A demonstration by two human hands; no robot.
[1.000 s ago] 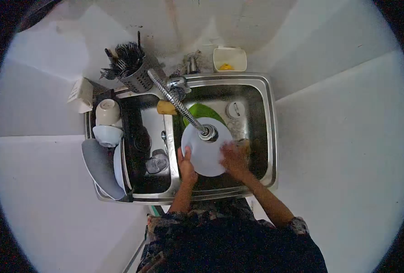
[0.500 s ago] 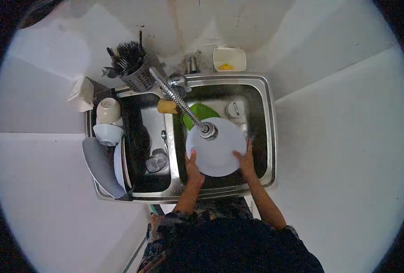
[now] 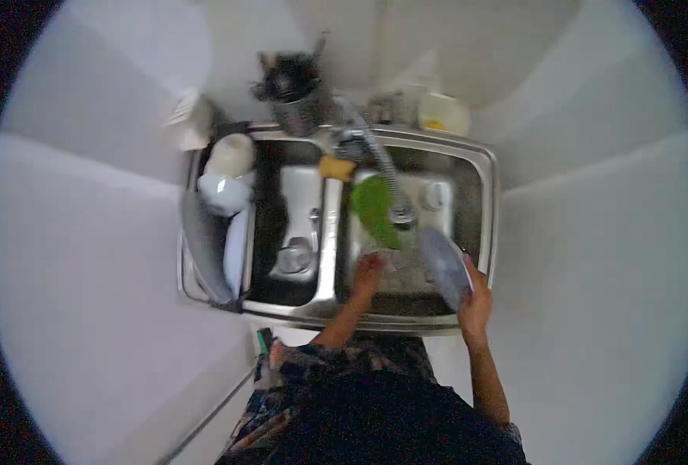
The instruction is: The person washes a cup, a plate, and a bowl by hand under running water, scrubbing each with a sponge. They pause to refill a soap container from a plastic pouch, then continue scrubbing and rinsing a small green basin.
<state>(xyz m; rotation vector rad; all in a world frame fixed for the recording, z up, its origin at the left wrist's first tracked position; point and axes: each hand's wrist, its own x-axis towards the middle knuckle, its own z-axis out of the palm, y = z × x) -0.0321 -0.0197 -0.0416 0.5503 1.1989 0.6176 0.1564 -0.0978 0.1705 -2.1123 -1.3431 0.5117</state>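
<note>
My right hand (image 3: 475,298) grips the edge of a white plate (image 3: 446,266), which is tilted nearly on edge over the right side of the right basin (image 3: 417,298). My left hand (image 3: 369,273) is low in the same basin, just below a green item (image 3: 376,209); its fingers are blurred, and whether they hold anything is unclear. Above the basin hangs the flexible faucet (image 3: 382,159), its head between the green item and the plate. A small white round object (image 3: 435,195) lies at the basin's back right.
A yellow sponge (image 3: 336,168) sits on the divider. The left basin holds a spoon (image 3: 314,225) and a clear item (image 3: 293,257). Bowls (image 3: 226,174) and plates (image 3: 204,244) stand at the left. Behind are a cutlery holder (image 3: 297,108) and a white container (image 3: 444,115).
The plate has turned from flat to nearly on edge and moved right with my right hand. My left hand has let go of it and is lower in the basin. The view has shifted.
</note>
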